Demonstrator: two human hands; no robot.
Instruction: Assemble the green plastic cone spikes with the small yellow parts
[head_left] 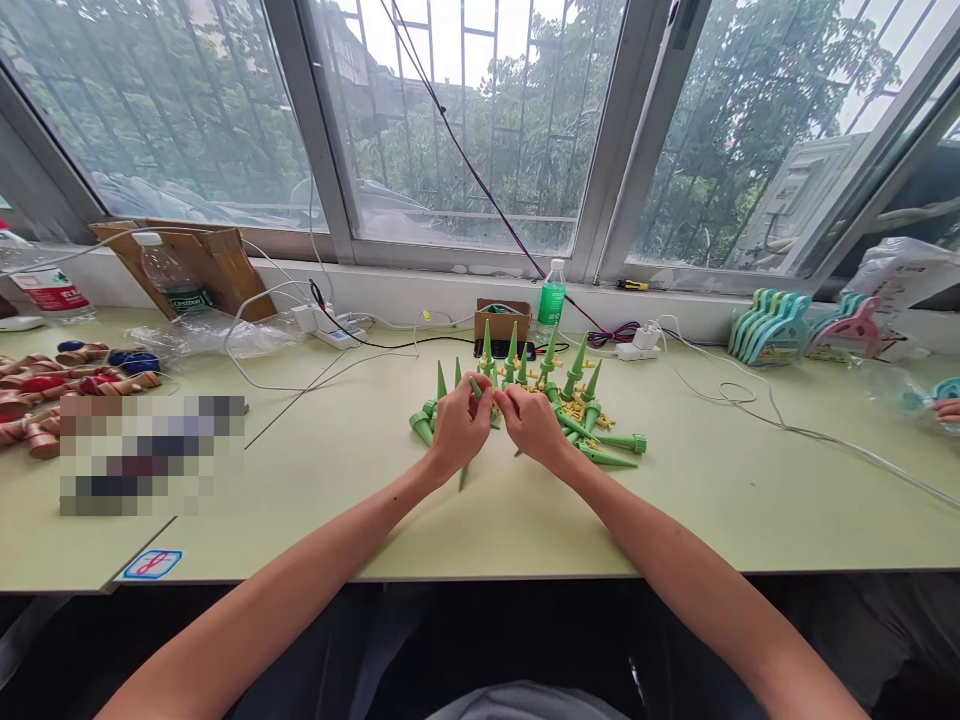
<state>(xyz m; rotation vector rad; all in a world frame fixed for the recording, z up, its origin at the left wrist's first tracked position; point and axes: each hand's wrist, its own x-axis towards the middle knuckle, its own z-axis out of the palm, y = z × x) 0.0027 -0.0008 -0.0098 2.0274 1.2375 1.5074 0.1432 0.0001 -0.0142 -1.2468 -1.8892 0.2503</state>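
Left hand point(463, 425) holds green spike point(476, 387); right hand point(531, 420), I cannot tell.
Loose pinch could drop it toward front edge of desk point(495, 540).

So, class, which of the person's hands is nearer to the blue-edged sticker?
Left. The left hand is beyond the sticker and to its right; the right hand is farther right, past the left one.

green spikes point(576, 370): smooth plastic | tabletop point(712, 500): smooth | small box point(501, 318): cardboard (matt) | window frame point(636, 115): metal
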